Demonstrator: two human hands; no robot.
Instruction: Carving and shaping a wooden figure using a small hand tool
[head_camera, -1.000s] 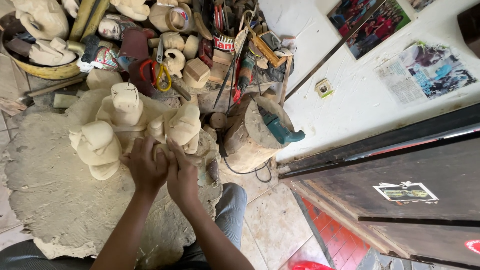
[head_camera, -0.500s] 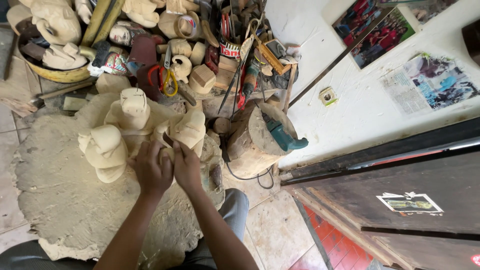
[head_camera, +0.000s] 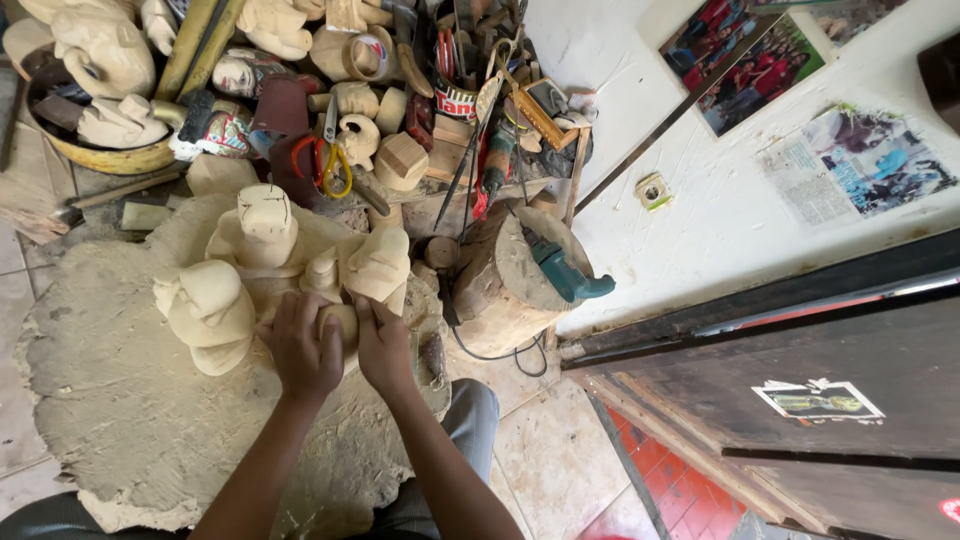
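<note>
- While kneeling over the wood slab (head_camera: 110, 400), both hands' fingers are wrapping a small carving (head_camera: 338, 322).
- Left hand (head_camera: 300, 352) is steadying; right hand (head_camera: 385, 350) is bracing it against slipping.

Bare forearms, no sleeves; grey trousers.

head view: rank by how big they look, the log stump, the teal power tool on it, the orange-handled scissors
1. log stump, plainly largest.
2. and 3. teal power tool and orange-handled scissors look about alike; the scissors lie farther from the camera, so no firm ranking.
</note>
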